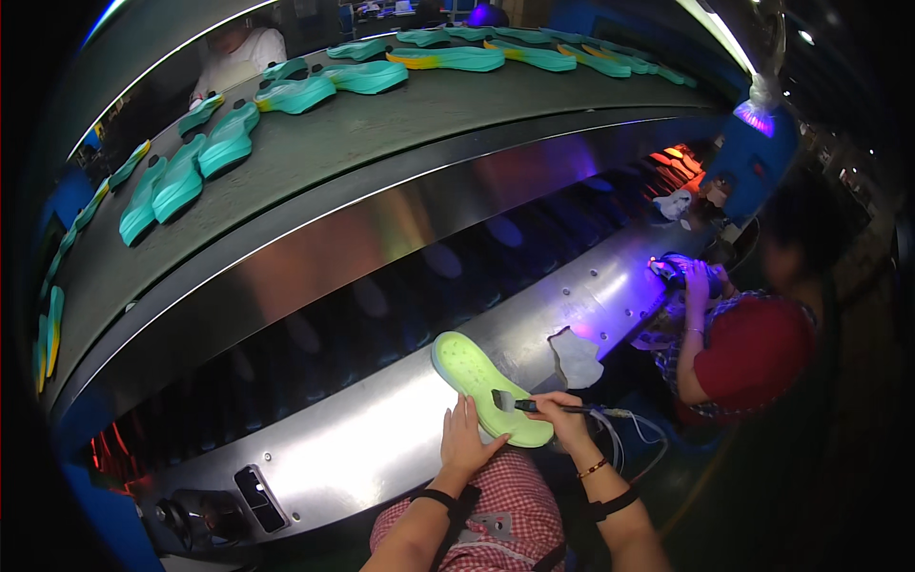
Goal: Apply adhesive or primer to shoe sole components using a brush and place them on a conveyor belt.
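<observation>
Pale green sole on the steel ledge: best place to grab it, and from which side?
Probably the toe end of the pale green sole, coming from the upper left. It lies flat and slanted on the steel ledge; the left hand rests by its near edge and the right hand works a pen-like tool at the heel. Only the toe end is free.

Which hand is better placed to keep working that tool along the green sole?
Right: the right hand grips the dark tool, tip on the green sole. The left hand only steadies its edge.
</observation>
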Available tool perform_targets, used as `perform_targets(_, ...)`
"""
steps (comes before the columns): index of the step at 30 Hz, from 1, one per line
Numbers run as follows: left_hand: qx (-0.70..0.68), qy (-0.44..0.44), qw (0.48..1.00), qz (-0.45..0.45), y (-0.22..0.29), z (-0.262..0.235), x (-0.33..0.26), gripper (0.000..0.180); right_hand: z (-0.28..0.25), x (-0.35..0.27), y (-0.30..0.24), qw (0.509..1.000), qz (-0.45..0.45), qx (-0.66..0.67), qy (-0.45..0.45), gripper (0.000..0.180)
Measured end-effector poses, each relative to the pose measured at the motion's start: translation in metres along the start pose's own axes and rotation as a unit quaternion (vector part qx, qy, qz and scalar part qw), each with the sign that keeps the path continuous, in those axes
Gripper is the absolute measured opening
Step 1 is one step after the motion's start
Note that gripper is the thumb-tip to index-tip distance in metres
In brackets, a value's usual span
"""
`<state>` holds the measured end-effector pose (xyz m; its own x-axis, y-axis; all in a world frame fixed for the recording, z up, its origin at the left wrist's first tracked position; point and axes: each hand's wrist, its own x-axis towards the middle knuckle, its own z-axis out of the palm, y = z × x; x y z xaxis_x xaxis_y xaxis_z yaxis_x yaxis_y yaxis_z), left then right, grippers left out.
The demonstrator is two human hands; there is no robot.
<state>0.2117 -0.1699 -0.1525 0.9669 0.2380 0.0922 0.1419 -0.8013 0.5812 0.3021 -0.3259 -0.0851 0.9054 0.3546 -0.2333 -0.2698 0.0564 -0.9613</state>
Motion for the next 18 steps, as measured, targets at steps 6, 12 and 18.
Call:
perform_targets(6,0.001,0.005,1.000,0.008,-0.001,0.004,0.001,0.097,-0.002,-0.005,-0.001,0.958,0.081,0.274,0.023,0.018)
perform_targets(12,-0.009,-0.005,1.000,0.000,0.007,0.002,0.001,0.099,-0.001,-0.005,0.014,0.937,0.098,0.332,0.035,0.018)
perform_targets(18,0.014,-0.008,1.000,-0.015,0.004,0.003,-0.002,0.100,0.034,0.025,0.040,0.988,-0.133,-0.074,0.000,0.017)
